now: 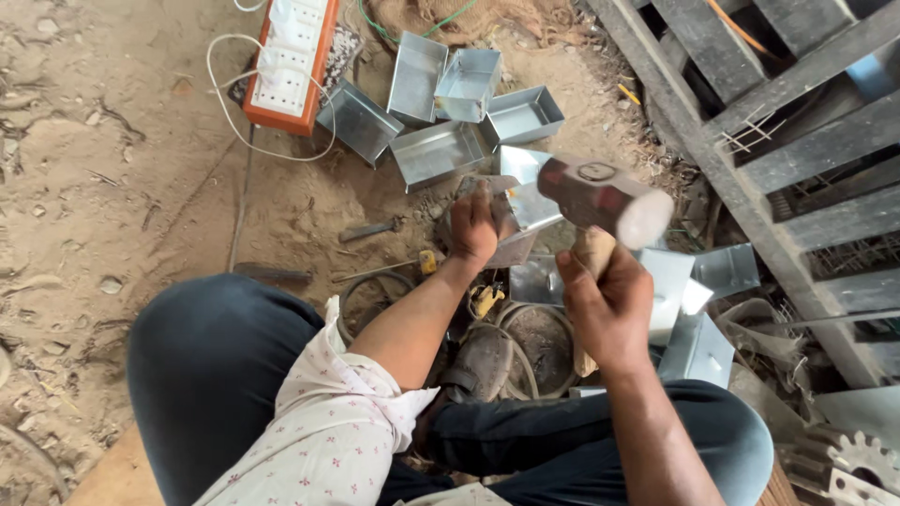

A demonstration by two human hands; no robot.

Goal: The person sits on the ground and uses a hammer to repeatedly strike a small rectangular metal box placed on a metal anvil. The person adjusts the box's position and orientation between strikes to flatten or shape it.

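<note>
My right hand [609,305] grips the wooden handle of a heavy hammer [600,195], whose dark steel head is raised above the work. My left hand [476,225] presses down on a bent piece of shiny sheet metal [521,201] lying on the sandy ground in front of my knees. The hammer head hangs just right of that piece. My legs in dark trousers are folded below, and a foot in a worn sandal [483,361] rests between my arms.
Several finished sheet-metal boxes [441,150] lie scattered beyond the work. An orange and white power strip [289,61] with a white cable sits far left. More cut metal pieces [698,347] lie at right beside a dark wooden frame [750,187]. A gear wheel [848,468] shows bottom right.
</note>
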